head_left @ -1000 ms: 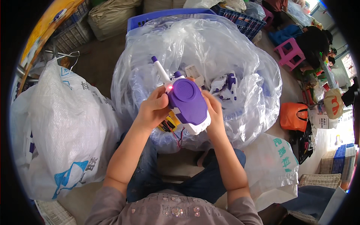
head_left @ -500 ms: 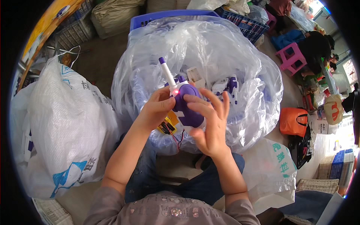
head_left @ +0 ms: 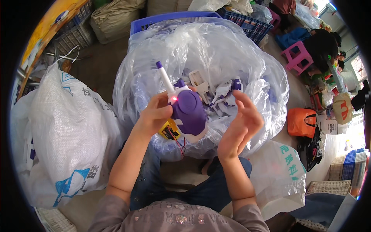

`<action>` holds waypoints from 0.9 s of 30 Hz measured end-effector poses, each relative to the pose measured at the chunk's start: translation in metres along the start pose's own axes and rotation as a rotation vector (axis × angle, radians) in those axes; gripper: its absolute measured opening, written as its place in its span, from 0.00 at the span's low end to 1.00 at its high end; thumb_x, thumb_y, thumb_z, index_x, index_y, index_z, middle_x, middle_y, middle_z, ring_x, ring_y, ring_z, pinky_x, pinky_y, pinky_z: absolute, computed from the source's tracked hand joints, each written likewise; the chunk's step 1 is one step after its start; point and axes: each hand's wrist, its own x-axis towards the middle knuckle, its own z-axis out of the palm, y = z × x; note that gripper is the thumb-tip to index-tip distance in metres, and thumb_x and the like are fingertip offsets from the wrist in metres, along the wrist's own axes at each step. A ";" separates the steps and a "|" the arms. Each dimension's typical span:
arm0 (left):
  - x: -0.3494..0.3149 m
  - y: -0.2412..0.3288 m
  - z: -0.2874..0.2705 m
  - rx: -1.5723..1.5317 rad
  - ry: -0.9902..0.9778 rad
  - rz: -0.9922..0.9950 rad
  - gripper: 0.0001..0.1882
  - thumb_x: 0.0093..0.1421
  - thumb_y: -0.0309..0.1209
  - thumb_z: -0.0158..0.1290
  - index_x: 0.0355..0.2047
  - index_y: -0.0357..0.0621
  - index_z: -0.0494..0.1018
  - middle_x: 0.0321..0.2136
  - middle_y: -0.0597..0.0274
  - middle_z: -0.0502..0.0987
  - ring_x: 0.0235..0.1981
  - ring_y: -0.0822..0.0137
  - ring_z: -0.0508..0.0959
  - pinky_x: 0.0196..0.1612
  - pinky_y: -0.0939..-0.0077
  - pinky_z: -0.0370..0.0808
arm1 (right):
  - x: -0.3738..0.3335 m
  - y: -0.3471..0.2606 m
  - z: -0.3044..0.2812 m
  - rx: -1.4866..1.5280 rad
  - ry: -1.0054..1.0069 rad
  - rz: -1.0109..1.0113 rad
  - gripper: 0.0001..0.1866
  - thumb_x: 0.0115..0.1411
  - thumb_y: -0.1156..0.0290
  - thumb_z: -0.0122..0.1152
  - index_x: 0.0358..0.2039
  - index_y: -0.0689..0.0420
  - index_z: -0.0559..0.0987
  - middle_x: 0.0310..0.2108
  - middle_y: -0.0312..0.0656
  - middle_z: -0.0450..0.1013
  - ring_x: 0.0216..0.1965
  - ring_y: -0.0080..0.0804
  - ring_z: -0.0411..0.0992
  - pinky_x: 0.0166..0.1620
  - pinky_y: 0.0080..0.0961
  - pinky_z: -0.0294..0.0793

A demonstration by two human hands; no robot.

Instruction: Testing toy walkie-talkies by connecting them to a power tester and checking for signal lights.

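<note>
My left hand [head_left: 156, 114] grips a purple and white toy walkie-talkie [head_left: 189, 112] by its left side. Its white antenna with a purple tip points up and away, and a red light glows near the antenna's base. Just below, a yellow battery box [head_left: 169, 130] with red and black wires sits close to my left hand; whether it is held cannot be made out. My right hand [head_left: 241, 123] is apart from the toy, to its right, fingers raised and loosely curved with nothing in them. Beyond lie several white and purple toy parts [head_left: 224, 91] in clear plastic.
A large clear plastic bag [head_left: 177, 42] lines a blue crate [head_left: 139, 26] before me. White sacks stand at left [head_left: 73, 127] and lower right [head_left: 274, 174]. Farther right are an orange bag [head_left: 301, 123], a pink stool [head_left: 297, 58] and a person in dark clothes [head_left: 322, 46].
My right hand has come off the toy and moved right, opening. The walkie-talkie has shifted slightly left, and its purple face is now uncovered.
</note>
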 end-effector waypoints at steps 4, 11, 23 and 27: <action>-0.002 -0.004 -0.001 0.096 0.001 -0.067 0.40 0.43 0.45 0.64 0.52 0.34 0.65 0.45 0.57 0.73 0.46 0.65 0.73 0.54 0.73 0.65 | -0.001 -0.001 -0.002 -0.130 -0.117 -0.223 0.20 0.63 0.51 0.41 0.43 0.56 0.61 0.47 0.57 0.65 0.50 0.46 0.65 0.56 0.45 0.54; -0.003 0.004 0.007 0.124 0.054 -0.054 0.38 0.44 0.44 0.63 0.51 0.35 0.66 0.44 0.59 0.74 0.45 0.67 0.73 0.54 0.74 0.64 | 0.001 -0.006 0.001 -0.179 -0.157 -0.232 0.21 0.61 0.48 0.44 0.38 0.55 0.66 0.43 0.48 0.70 0.48 0.47 0.66 0.61 0.48 0.43; -0.007 0.006 0.004 0.142 -0.077 -0.185 0.37 0.43 0.43 0.63 0.50 0.34 0.68 0.44 0.58 0.73 0.46 0.68 0.72 0.52 0.76 0.65 | 0.005 -0.010 -0.001 -0.038 -0.208 0.340 0.15 0.61 0.60 0.50 0.37 0.61 0.71 0.34 0.38 0.70 0.42 0.27 0.66 0.52 0.27 0.59; -0.010 0.016 0.009 0.133 -0.164 -0.391 0.36 0.44 0.42 0.62 0.50 0.34 0.67 0.44 0.57 0.73 0.45 0.69 0.72 0.50 0.78 0.65 | 0.012 0.000 -0.014 0.306 -0.391 0.893 0.17 0.58 0.59 0.58 0.35 0.61 0.72 0.31 0.34 0.68 0.34 0.19 0.65 0.40 0.17 0.63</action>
